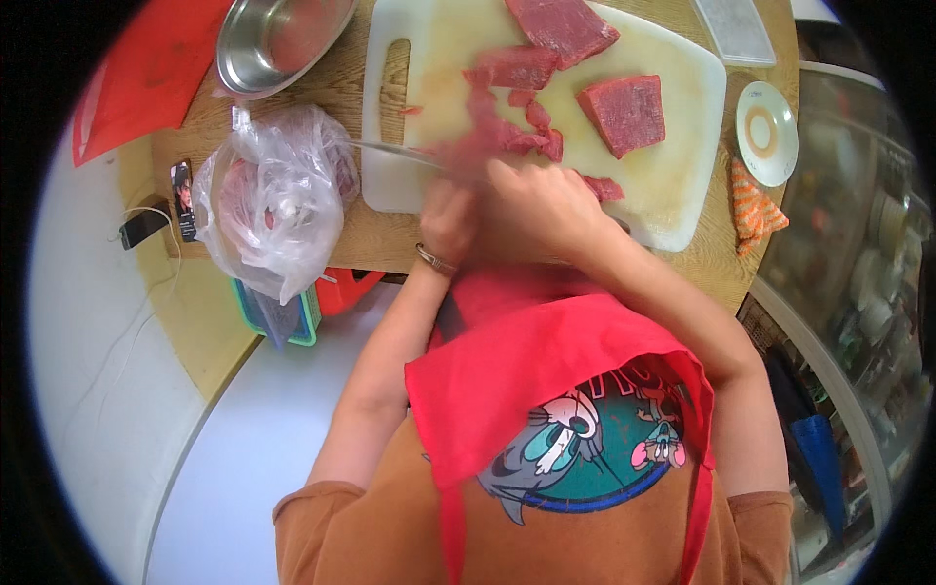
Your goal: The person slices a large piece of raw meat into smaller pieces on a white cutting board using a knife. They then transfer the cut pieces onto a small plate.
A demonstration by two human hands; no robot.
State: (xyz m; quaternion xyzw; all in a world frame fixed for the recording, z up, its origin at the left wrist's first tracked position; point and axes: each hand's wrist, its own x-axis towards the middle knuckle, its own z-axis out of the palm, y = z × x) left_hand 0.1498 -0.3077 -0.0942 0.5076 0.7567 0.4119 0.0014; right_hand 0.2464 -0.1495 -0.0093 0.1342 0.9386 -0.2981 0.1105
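Close together at the near edge of the white cutting board [695, 146] are my left hand [447, 219] and my right hand [548, 201]. A knife blade [398, 151] points left from between them; its handle is hidden, and its line runs into my closed right hand. Blurred red meat [475, 139] lies just beyond my left hand, whose fingers are too blurred to read. Small meat scraps [537, 117] are scattered beyond my right hand. Farther off lie a flat meat piece [519, 67], a larger slab [567, 29] and a thick block [625, 115] to the right.
Left of the board, a clear plastic bag [274, 205] with contents stands near a metal bowl [281, 44] and a phone [183, 201]. On the right are a small white plate [781, 157], an orange-striped cloth [753, 208] and a translucent plastic lid or tray [735, 33].
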